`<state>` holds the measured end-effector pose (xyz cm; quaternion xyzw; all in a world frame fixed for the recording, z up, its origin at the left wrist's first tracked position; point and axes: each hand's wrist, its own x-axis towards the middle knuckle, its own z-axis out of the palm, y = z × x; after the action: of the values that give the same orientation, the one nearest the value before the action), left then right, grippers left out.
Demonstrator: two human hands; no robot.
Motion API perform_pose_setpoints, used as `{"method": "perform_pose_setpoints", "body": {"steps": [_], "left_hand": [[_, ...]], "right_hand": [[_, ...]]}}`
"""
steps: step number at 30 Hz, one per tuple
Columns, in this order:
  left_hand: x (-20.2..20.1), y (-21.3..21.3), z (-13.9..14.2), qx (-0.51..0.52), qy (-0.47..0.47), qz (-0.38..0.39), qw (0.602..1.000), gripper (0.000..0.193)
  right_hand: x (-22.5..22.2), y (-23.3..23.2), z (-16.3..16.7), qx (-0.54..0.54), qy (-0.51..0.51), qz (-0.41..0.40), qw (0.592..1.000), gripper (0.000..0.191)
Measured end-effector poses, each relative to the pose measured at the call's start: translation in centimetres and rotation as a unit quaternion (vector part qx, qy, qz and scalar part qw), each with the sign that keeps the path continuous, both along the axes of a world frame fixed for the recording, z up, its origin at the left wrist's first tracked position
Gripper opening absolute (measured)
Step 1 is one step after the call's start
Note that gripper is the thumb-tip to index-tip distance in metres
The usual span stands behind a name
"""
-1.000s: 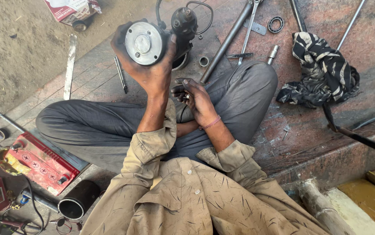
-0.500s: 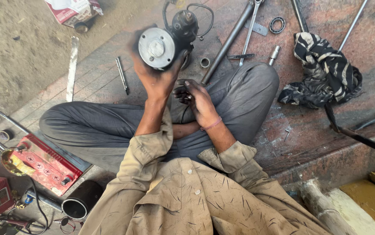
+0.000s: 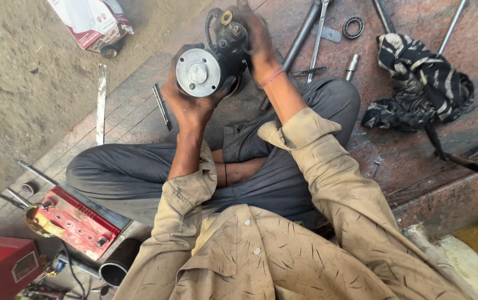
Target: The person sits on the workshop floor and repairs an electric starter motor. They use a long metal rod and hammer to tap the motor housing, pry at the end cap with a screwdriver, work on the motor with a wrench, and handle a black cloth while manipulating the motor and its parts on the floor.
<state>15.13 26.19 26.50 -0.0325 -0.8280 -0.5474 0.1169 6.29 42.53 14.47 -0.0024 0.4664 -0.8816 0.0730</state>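
Note:
I sit cross-legged on a tiled floor. My left hand [image 3: 186, 103] grips a small greasy motor by its round silver end cap [image 3: 198, 72], held up in front of me. My right hand [image 3: 255, 39] is closed on the dark far part of the motor [image 3: 229, 39], where a black cable loops off it. Both hands are black with grease. A thin metal rod [image 3: 161, 105] lies on the floor just left of my left hand.
A long spanner [image 3: 319, 33], a steel pipe [image 3: 300, 36], a bearing ring [image 3: 353, 26], a short socket [image 3: 352, 65] and a striped rag [image 3: 422, 83] lie ahead and right. A red battery [image 3: 75, 222], a red box [image 3: 0, 266] and a black tube [image 3: 118, 266] sit at lower left.
My right hand rose from my lap and took hold of the motor's far end. My left hand shifted the motor to the right and nearer, with the silver cap facing me.

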Motion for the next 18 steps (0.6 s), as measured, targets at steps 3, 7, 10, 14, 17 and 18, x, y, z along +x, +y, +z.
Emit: {"method": "perform_pose_setpoints", "body": {"steps": [3,7,10,14,17,18], "left_hand": [[-0.7,-0.5,0.2,-0.013,-0.026,-0.015,0.999,0.064],[-1.2,-0.3,0.3,-0.064,-0.039,-0.021,0.997,0.067],[-1.1,1.1,-0.2,-0.047,0.014,0.001,0.999,0.066],[-1.1,2.1,-0.8,-0.049,0.04,0.014,0.998,0.063],[-1.6,0.7,-0.9,-0.049,-0.03,-0.031,0.998,0.058],[-1.9,0.2,-0.9,-0.046,-0.045,-0.044,0.997,0.057]], "right_hand": [[0.0,-0.4,-1.5,0.057,0.036,-0.024,0.997,0.035],[0.1,-0.3,-1.3,0.163,0.109,-0.051,0.979,0.031],[-0.1,-0.3,-0.6,0.176,0.155,-0.086,0.968,0.039],[0.5,-0.4,-0.8,0.099,0.122,-0.079,0.984,0.044],[1.1,-0.5,-1.8,0.368,0.228,-0.18,0.883,0.013],[1.3,-0.5,-2.2,0.353,0.2,-0.168,0.899,0.012]]}}
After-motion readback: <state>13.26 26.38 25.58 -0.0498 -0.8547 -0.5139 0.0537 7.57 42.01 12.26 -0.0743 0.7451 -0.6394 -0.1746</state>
